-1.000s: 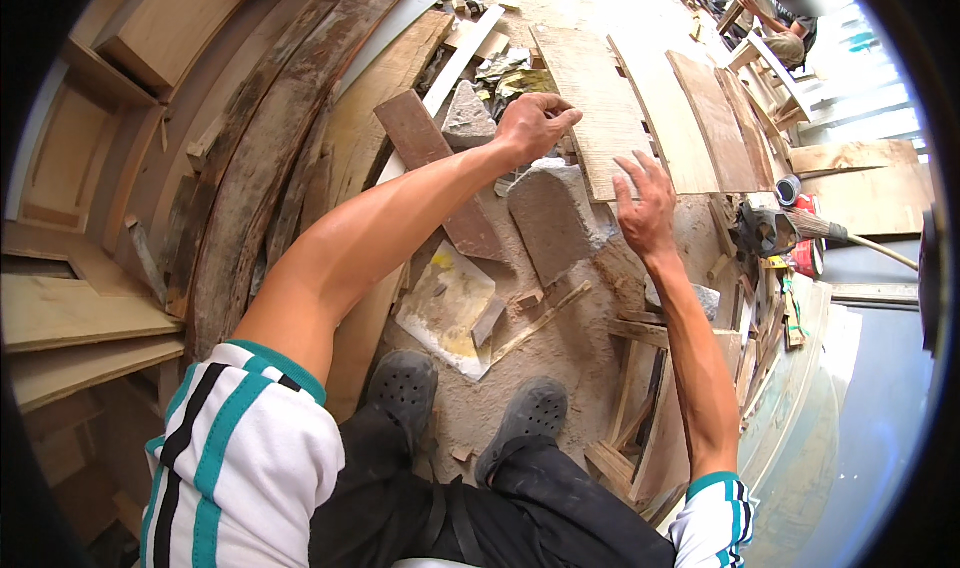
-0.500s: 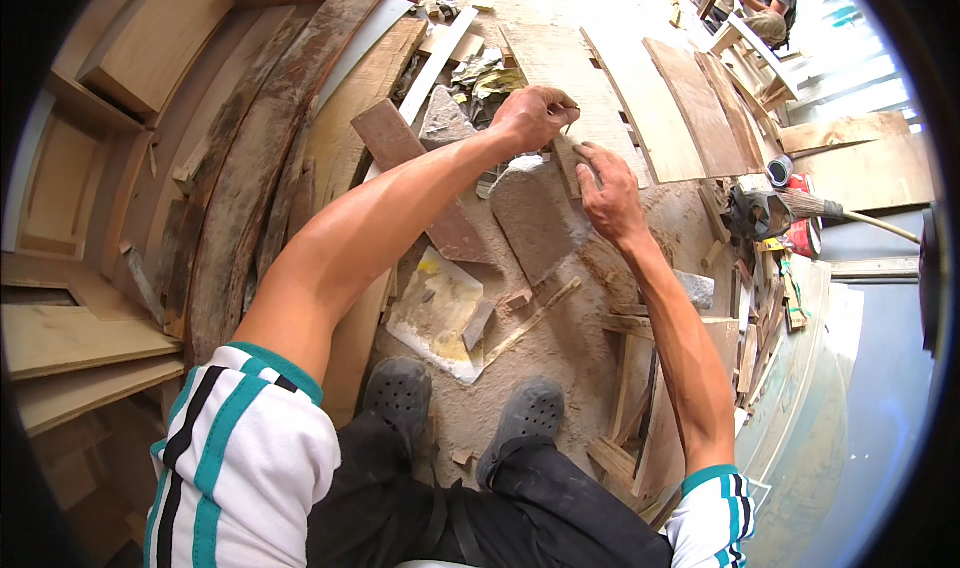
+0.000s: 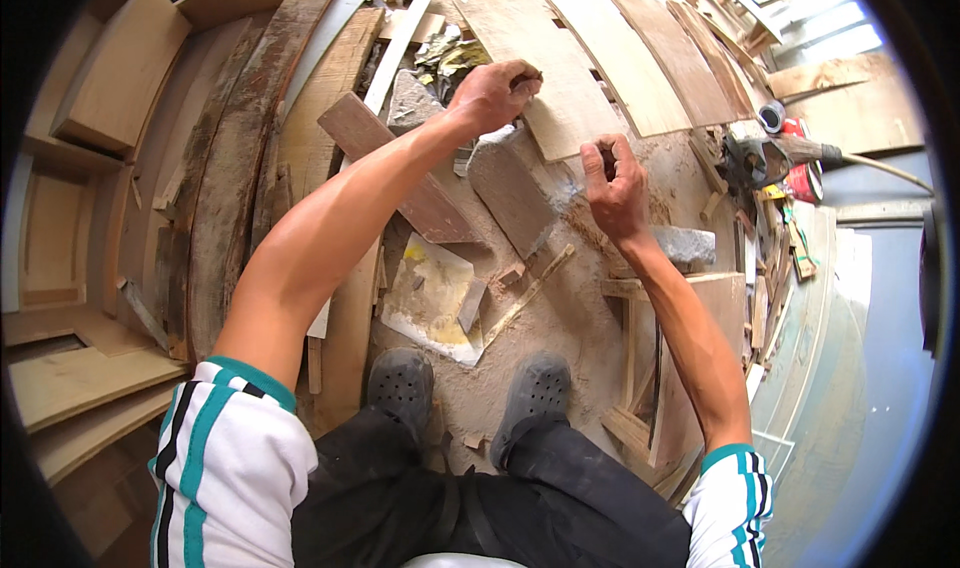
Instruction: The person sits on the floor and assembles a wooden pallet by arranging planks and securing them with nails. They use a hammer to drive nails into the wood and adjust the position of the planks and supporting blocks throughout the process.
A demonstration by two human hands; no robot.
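Observation:
My left hand [image 3: 495, 98] is closed in a pinch beside the left edge of a pale wooden panel [image 3: 550, 73]; I cannot make out what is between its fingertips. Just off that panel's near right corner, my right hand [image 3: 617, 193] has its fingers curled toward the thumb, and whatever they may hold is hidden. Between and below the hands lies a flat brown slab [image 3: 512, 193] with a pale rounded end. A reddish-brown board [image 3: 430, 211] slants under my left forearm.
More panels [image 3: 660, 53] lie at the far right. Long rough planks [image 3: 225, 178] and wooden boxes [image 3: 120, 73] line the left. A stained sheet [image 3: 430, 293] lies before my shoes. By my right forearm are a grey block [image 3: 685, 245], a wooden frame [image 3: 715, 308] and a brush [image 3: 805, 151].
My hands have drawn apart. The right hand has come off the pale panel's near end, and the left has moved left. The whole view has shifted slightly.

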